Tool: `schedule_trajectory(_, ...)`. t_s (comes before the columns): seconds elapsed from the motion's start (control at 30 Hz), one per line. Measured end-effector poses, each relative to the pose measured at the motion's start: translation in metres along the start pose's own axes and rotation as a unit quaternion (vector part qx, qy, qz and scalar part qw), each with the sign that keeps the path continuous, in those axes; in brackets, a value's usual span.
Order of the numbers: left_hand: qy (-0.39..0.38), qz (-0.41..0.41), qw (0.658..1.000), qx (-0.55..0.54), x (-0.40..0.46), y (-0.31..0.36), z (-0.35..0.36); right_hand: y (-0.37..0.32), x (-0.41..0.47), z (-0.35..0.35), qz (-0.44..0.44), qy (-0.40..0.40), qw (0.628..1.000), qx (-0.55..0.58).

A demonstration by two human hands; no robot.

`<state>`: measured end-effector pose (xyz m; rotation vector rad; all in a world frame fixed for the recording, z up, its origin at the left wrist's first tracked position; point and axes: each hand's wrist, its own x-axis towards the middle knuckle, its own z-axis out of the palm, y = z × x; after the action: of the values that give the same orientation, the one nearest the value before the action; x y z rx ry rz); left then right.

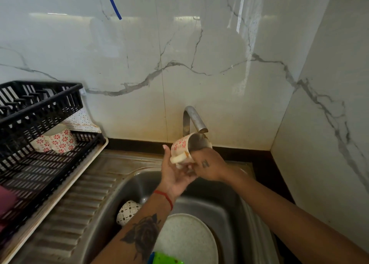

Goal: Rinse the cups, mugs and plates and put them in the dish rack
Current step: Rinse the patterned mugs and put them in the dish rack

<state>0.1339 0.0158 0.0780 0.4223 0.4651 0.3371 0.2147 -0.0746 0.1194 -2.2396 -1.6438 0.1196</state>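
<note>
From the head view I see both hands meeting just right of the frame's centre, under the metal tap (194, 122). They hold a white mug with red flowers (184, 149) tipped on its side, its mouth turned toward the spout, which sits just above the rim. My left hand (175, 174) cups the mug from below, palm up, with the fingers curled round its base and handle side. My right hand (207, 166) comes in from the right and grips the mug at its lower rim; its fingertips are hidden behind the mug.

Below the hands, in the lower centre of the frame, lies the steel sink (229, 208). In it rests a speckled white plate (187, 239), and to its left, partly behind my left forearm, a white cup with dark dots (127, 212). A green object (165, 258) pokes in at the bottom edge.

At the left of the frame stands the black dish rack (40, 144) on a pale tray (60, 190). Inside its lower tier two red-flowered mugs (54, 140) lie close together.
</note>
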Motion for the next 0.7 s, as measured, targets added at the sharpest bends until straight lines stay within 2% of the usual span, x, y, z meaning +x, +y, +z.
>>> schedule_trajectory(0.07, -0.003, 0.013, 0.999, -0.043, 0.001, -0.004, 0.006, -0.007, 0.001, -0.001, 0.023, -0.043, 0.994, 0.097)
schedule_trajectory(0.1, 0.003, 0.017, 0.998, -0.052, 0.001, -0.002, 0.008, -0.007, 0.0, -0.001, 0.017, -0.067, 0.994, 0.09)
schedule_trajectory(0.17, 0.014, 0.012, 0.999, -0.043, 0.0, 0.002, 0.011, -0.001, 0.0, -0.002, -0.006, -0.111, 0.993, -0.044)
schedule_trajectory(0.23, 0.028, -0.003, 0.999, -0.032, -0.001, 0.004, 0.011, 0.006, 0.001, -0.002, 0.008, -0.136, 0.972, -0.191)
schedule_trajectory(0.27, 0.035, -0.006, 0.999, -0.029, -0.001, 0.003, 0.01, 0.007, 0.003, 0.0, 0.027, -0.13, 0.973, -0.189)
schedule_trajectory(0.3, 0.041, -0.004, 0.999, -0.026, -0.001, 0.001, 0.01, 0.004, 0.005, 0.001, 0.043, -0.125, 0.981, -0.139)
schedule_trajectory(0.4, 0.063, 0.005, 0.998, -0.008, 0.001, -0.001, 0.009, -0.009, 0.003, 0.005, 0.046, -0.111, 0.986, 0.119)
schedule_trajectory(0.43, 0.07, 0.002, 0.998, 0.002, 0.003, 0.001, 0.009, -0.007, 0.001, 0.007, 0.022, -0.108, 0.987, 0.121)
schedule_trajectory(0.47, 0.074, -0.009, 0.997, 0.012, 0.004, 0.005, 0.008, -0.003, -0.002, 0.008, -0.001, -0.104, 0.992, 0.072)
schedule_trajectory(0.53, 0.063, -0.04, 0.997, 0.032, 0.002, 0.013, 0.009, 0.011, -0.007, 0.008, -0.034, -0.099, 0.987, -0.12)
schedule_trajectory(0.57, 0.052, -0.049, 0.997, 0.042, 0.001, 0.016, 0.007, 0.017, -0.009, 0.007, -0.047, -0.085, 0.98, -0.176)
schedule_trajectory(0.6, 0.045, -0.052, 0.996, 0.047, -0.001, 0.016, 0.005, 0.02, -0.011, 0.005, -0.05, -0.058, 0.98, -0.182)
schedule_trajectory(0.7, 0.032, -0.034, 0.999, 0.024, -0.003, 0.001, 0.001, 0.007, -0.009, 0.005, -0.031, 0.057, 0.997, -0.034)
